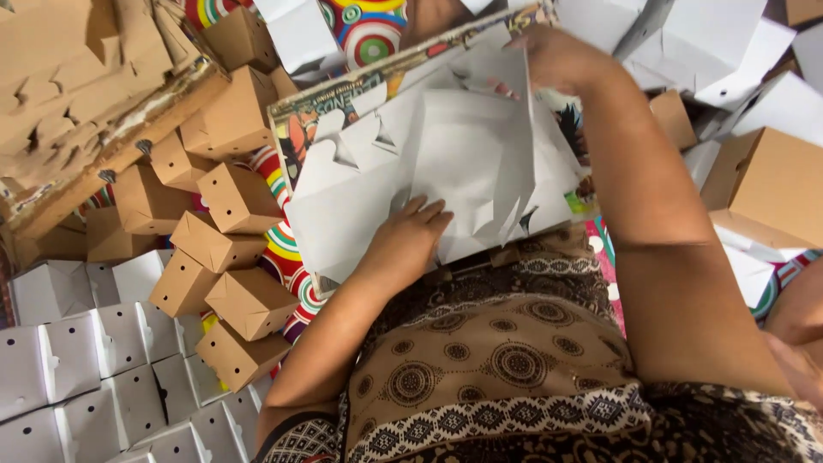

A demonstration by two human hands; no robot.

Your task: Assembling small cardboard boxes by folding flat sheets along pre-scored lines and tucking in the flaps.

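Bright, even light (slight motion blur)

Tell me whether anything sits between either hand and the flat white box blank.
Nothing visible does. The left hand presses directly on the white box blank, and the right hand touches its far edge.

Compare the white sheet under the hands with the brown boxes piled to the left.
The white cardboard blank is unfolded, lying nearly flat with cut flaps showing; the brown boxes are already folded into closed cubes. The blank is white, the boxes brown. The left hand presses on the blank and the right hand grips its far edge; nobody touches the boxes. Both are cardboard.
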